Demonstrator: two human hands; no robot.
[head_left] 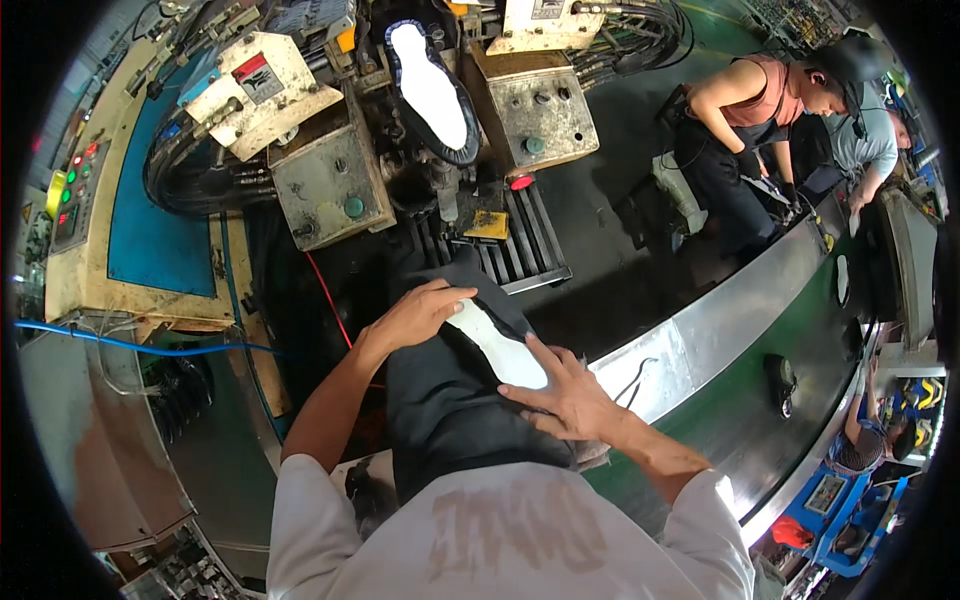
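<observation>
My left hand (pixel 415 315) and my right hand (pixel 560 392) both press on a black shoe (pixel 445 385) held sole-up against my body. Its white sole (pixel 495 345) shows between the two hands. The left fingers rest on the sole's far end, the right palm covers its near end. Ahead, a second black shoe with a white sole (pixel 432 90) sits upside down on the press machine (pixel 330 180).
A green conveyor belt (pixel 770 330) with metal rim runs along my right, carrying a dark shoe (pixel 781 380). Other people (pixel 760 130) work at its far side. A control panel with coloured buttons (pixel 70 195) stands at left, hoses and a blue tube nearby.
</observation>
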